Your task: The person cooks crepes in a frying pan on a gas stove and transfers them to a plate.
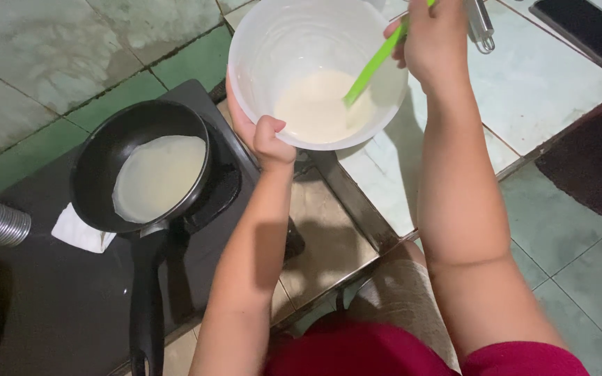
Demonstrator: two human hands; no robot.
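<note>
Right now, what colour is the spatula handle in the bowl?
Bright green spatula handle, clearest in the head view.

We are in a home kitchen, cooking at a tiled counter. At the left of the frame a black frying pan (141, 167) with a thin pale crepe sits on a dark stove top (57, 299). At top centre a white mixing bowl (315, 66) holds pale batter. Green and white tiles (29, 42) fill the upper left, and a metal whisk (481, 24) lies at top right.
</note>
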